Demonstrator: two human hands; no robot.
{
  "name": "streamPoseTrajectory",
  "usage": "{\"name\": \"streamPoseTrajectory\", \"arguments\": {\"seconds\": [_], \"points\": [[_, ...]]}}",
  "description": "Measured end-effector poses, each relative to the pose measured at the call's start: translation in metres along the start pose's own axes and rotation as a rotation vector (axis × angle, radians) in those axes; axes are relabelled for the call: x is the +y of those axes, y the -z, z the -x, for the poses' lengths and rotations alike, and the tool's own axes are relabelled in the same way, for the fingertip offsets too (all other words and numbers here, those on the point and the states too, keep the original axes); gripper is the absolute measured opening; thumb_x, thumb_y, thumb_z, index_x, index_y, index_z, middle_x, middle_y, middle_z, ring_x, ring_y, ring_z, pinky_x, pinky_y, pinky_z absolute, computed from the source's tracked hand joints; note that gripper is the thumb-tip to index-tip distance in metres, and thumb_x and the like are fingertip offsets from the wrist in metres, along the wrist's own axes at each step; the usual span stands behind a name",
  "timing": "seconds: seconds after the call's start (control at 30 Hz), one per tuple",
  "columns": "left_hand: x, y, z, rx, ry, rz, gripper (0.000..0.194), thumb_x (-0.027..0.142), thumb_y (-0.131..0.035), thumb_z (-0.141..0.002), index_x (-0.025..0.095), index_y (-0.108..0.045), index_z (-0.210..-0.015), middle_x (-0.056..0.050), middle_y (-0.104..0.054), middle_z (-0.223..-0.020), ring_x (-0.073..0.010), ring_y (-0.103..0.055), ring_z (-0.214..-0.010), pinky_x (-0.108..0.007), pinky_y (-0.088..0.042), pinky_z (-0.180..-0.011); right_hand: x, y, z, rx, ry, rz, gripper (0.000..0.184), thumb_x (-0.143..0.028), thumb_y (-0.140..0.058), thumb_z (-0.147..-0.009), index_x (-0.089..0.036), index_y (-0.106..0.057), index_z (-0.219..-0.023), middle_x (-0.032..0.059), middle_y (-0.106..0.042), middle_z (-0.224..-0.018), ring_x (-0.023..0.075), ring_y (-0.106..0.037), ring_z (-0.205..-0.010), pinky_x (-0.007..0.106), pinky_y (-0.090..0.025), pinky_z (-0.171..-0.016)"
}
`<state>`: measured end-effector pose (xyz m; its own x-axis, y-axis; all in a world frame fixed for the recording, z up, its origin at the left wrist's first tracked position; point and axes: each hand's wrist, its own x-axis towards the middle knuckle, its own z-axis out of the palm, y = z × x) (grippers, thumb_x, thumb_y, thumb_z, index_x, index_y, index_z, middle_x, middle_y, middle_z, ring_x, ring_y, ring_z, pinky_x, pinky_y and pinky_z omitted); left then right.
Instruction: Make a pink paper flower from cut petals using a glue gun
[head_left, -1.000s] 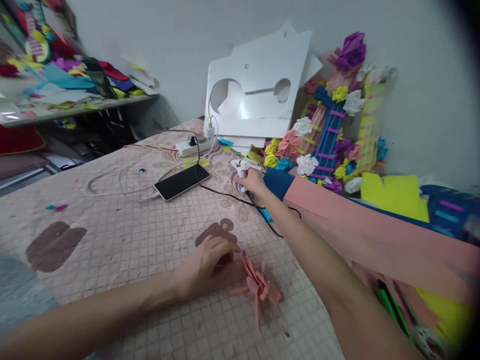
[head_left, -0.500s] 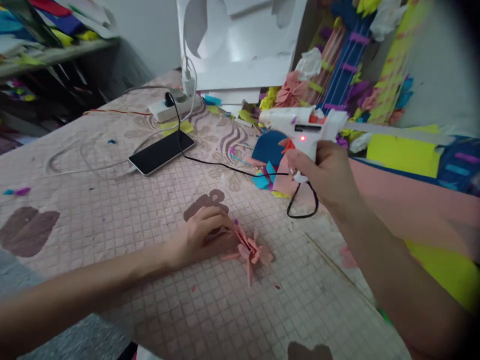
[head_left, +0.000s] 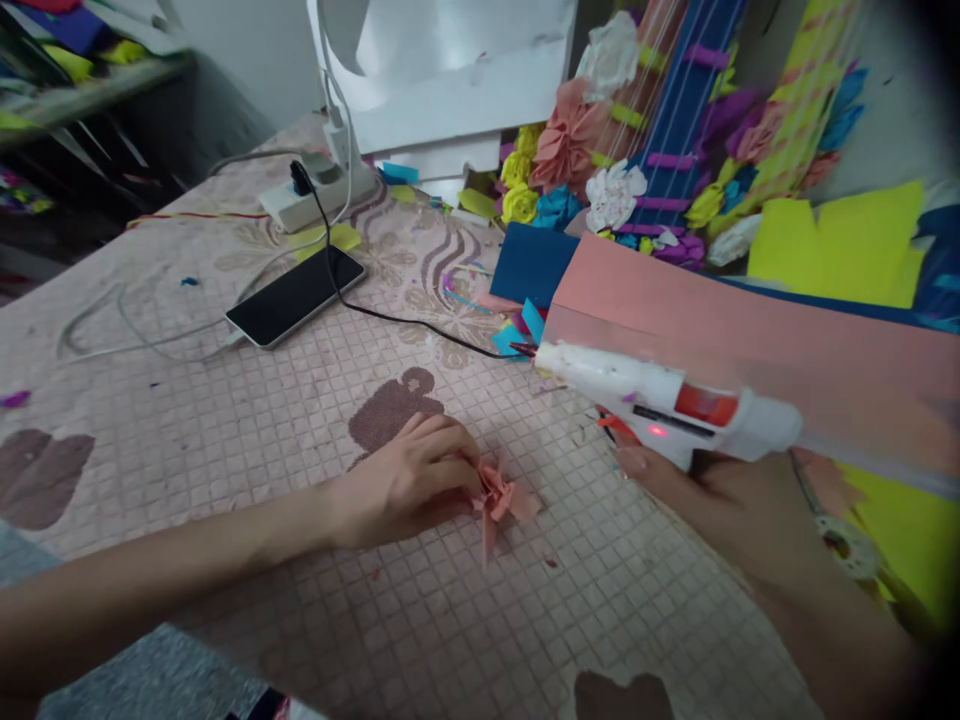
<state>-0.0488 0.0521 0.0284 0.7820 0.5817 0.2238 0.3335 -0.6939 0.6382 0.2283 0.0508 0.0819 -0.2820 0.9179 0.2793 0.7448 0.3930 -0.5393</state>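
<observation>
My left hand (head_left: 420,475) rests on the tablecloth with its fingers curled onto the near edge of a pink crepe paper flower (head_left: 506,497). The fingertips are partly hidden behind the hand, and loose petals stick out to the right. Wrapped around the grip of a white hot glue gun (head_left: 600,372) is my right hand (head_left: 742,500). The gun is held above the table with a small red light on, its nozzle pointing left, up and to the right of the flower. Its orange trigger shows beside my fingers.
A smartphone (head_left: 296,295) on a charging cable lies left of centre, near a white power strip (head_left: 315,190). A black cord crosses the table. Behind stand a white board (head_left: 465,70) and colourful paper flowers (head_left: 570,140). A large pink sheet (head_left: 735,330) spreads at right.
My right hand has picked the glue gun up from the back of the table and brought it nearer and to the right. My left hand has closed in on the pink flower's edge.
</observation>
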Motion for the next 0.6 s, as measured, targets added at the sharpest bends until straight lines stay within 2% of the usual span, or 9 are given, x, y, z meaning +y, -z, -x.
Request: {"name": "streamPoseTrajectory", "arguments": {"seconds": [0.13,0.27,0.37,0.5,0.6], "points": [[-0.002,0.001,0.001,-0.035,-0.005,0.022,0.012,0.022,-0.051,-0.092,0.02,-0.062,-0.095,-0.007,-0.062,-0.103,-0.0185,-0.052,-0.095,-0.034,-0.037,-0.084,0.001,0.004,0.008,-0.046,0.056,0.03,0.007,-0.037,-0.058,-0.082,-0.032,-0.063,-0.084,-0.0048,-0.066,-0.065,0.0193,-0.062,-0.06,0.028,-0.05,-0.052],[-0.005,-0.001,0.002,-0.048,0.005,0.039,0.013,0.022,-0.052,-0.091,0.021,-0.061,-0.1,-0.006,-0.062,-0.104,-0.0185,-0.052,-0.097,-0.034,-0.037,-0.086,0.001,0.008,0.015,-0.105,0.034,-0.007,0.002,-0.034,-0.058,-0.082,-0.033,-0.059,-0.08,-0.0061,-0.061,-0.058,0.017,-0.056,-0.05,0.027,-0.046,-0.043],[-0.007,-0.004,0.003,-0.026,0.035,0.047,0.013,0.025,-0.053,-0.091,0.02,-0.061,-0.1,-0.006,-0.061,-0.104,-0.0185,-0.052,-0.097,-0.034,-0.037,-0.087,0.003,0.01,0.02,-0.11,0.021,-0.029,0.008,-0.03,-0.061,-0.081,-0.035,-0.057,-0.085,-0.0063,-0.055,-0.055,0.0155,-0.049,-0.043,0.028,-0.04,-0.038],[-0.007,-0.005,0.004,-0.017,0.038,0.037,0.011,0.026,-0.053,-0.091,0.022,-0.063,-0.095,-0.005,-0.06,-0.105,-0.0182,-0.052,-0.097,-0.034,-0.037,-0.088,0.006,0.011,0.026,-0.052,0.064,0.1,0.002,-0.035,-0.061,-0.08,-0.036,-0.061,-0.082,-0.0022,-0.056,-0.062,0.0181,-0.05,-0.051,0.032,-0.04,-0.043],[-0.006,-0.003,0.003,-0.011,0.032,0.024,0.01,0.024,-0.054,-0.09,0.022,-0.064,-0.093,-0.005,-0.06,-0.106,-0.0187,-0.052,-0.099,-0.035,-0.037,-0.09,0.008,0.011,0.031,-0.037,0.06,0.175,0.007,-0.041,-0.06,-0.079,-0.036,-0.063,-0.082,-0.0008,-0.056,-0.064,0.0208,-0.052,-0.06,0.034,-0.039,-0.047]]}}
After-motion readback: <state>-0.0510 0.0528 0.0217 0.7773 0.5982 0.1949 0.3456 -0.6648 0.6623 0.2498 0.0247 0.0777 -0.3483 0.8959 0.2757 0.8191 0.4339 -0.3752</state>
